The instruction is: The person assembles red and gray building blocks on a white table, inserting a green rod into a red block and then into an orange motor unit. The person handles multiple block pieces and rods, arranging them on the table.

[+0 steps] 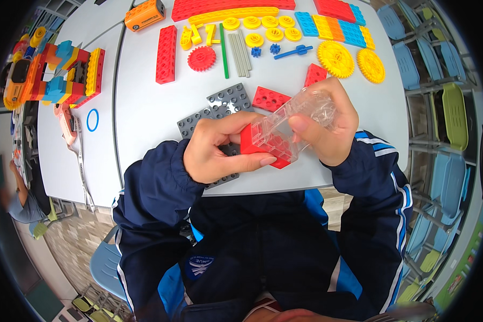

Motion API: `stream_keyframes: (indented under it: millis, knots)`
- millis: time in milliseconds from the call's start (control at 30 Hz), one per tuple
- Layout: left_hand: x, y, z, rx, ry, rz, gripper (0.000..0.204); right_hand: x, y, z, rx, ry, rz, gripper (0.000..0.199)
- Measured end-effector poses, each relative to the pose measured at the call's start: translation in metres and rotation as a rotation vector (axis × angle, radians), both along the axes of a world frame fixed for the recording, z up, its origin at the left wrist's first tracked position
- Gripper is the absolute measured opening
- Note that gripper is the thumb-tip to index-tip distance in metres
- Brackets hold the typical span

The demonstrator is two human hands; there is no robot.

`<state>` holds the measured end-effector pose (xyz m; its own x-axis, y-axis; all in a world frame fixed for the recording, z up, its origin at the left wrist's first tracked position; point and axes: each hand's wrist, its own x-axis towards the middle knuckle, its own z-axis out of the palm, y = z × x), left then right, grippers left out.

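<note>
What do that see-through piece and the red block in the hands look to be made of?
Clear piece: apparently hard transparent plastic, glossy; the fingers show through and it catches highlights. Red block: seemingly opaque moulded plastic, smooth, evenly coloured, with crisp edges.

A clear see-through block (306, 110) meets a red brick (257, 144); grey studded plates (228, 99) lie on the white table (145, 107), with yellow gears (335, 58), one red gear (201, 58), and navy sleeves (155, 188) striped white.
</note>
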<state>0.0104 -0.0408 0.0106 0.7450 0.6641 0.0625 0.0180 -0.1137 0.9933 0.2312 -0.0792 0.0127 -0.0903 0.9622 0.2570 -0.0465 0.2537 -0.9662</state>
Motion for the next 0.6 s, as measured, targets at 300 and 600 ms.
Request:
stream_keyframes:
  millis: [300,600]
  knots:
    - [-0.001,0.001,-0.003,-0.201,-0.052,-0.033,0.047,-0.004,0.005,0.005,-0.198,0.189,0.065,0.028]
    - [0.002,0.002,-0.003,-0.387,-0.123,-0.035,0.045,-0.005,0.012,0.004,-0.272,0.26,0.071,0.025]
